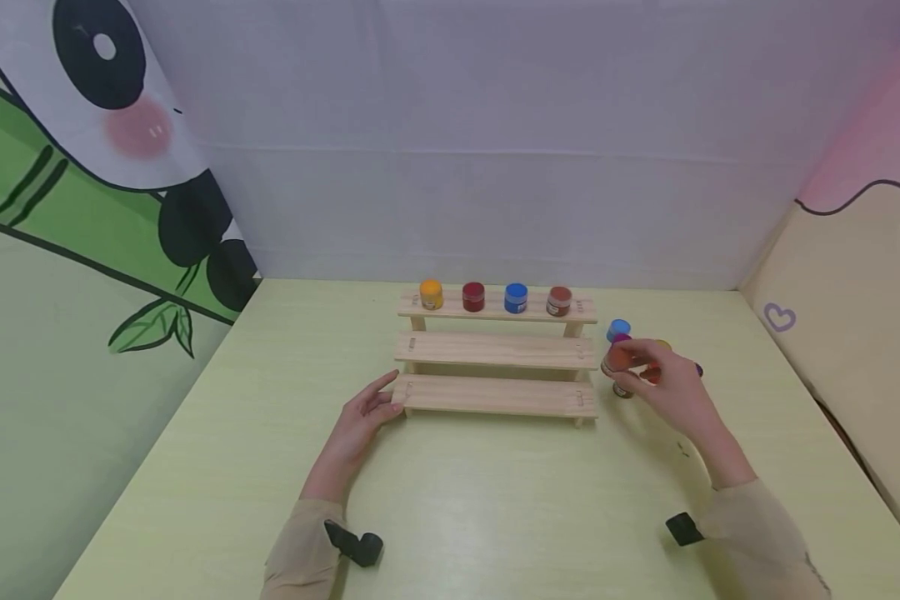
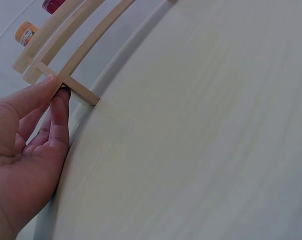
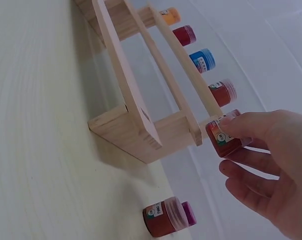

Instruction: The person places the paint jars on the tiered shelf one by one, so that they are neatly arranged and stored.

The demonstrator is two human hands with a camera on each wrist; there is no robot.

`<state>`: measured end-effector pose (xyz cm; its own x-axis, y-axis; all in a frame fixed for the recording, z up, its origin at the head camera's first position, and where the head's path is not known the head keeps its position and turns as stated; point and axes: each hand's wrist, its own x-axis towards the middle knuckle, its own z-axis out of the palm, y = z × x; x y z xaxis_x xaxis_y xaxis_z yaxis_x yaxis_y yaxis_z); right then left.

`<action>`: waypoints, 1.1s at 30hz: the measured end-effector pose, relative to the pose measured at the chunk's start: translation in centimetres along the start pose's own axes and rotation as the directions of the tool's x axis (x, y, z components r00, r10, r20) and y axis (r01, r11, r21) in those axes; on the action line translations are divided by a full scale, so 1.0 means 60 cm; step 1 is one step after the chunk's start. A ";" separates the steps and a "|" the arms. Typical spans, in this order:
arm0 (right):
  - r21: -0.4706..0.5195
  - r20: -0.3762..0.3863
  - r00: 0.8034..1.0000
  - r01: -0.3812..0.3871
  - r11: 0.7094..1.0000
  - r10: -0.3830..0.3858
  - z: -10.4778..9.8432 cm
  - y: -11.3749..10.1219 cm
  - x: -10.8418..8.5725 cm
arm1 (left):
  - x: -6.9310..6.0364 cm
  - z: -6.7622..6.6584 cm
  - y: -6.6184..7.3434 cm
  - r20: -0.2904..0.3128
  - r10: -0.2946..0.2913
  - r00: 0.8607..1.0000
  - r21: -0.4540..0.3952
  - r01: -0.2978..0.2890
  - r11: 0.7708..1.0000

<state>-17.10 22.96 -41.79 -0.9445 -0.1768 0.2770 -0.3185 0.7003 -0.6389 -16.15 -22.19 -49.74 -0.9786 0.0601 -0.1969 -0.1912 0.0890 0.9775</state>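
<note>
A three-step wooden rack (image 1: 495, 350) stands on the table. My left hand (image 1: 360, 421) pinches the left end of its lowest board, thumb above and fingers beneath in the left wrist view. My right hand (image 1: 671, 392) holds a small reddish-brown paint jar (image 3: 222, 136) between thumb and fingers, raised by the rack's right side. Along the top step sit a yellow-orange jar (image 1: 431, 295), a dark red jar (image 1: 473, 297), a blue jar (image 1: 516, 298) and a brown jar (image 1: 559, 302). The two lower boards are bare.
More paint jars are grouped right of the rack, partly hidden by my right hand: a light blue jar (image 1: 618, 329), a brown jar (image 3: 161, 219) and a magenta-capped jar (image 3: 189, 213) among them. A white cloth wall (image 1: 495, 208) rises behind the table (image 1: 465, 508).
</note>
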 end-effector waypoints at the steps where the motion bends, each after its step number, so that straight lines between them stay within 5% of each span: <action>1: 0.008 0.005 1.000 0.006 1.000 -0.006 0.001 -0.003 0.001 | 0.000 0.000 0.000 0.000 0.002 1.000 -0.001 -0.002 1.000; 13: 0.016 -0.005 0.998 0.068 0.998 -0.068 0.036 -0.026 0.027 | -0.002 0.001 0.003 -0.009 0.004 1.000 0.016 -0.003 1.000; 33: 0.142 0.095 0.995 0.023 0.990 -0.036 0.106 -0.085 0.067 | 0.001 0.001 0.003 0.003 0.005 1.000 -0.015 -0.005 1.000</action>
<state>-19.76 14.29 -41.96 -0.9356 -0.2672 0.2306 -0.3481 0.5904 -0.7282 -16.26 -22.10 -49.55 -0.9793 0.0633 -0.1925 -0.1877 0.0741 0.9794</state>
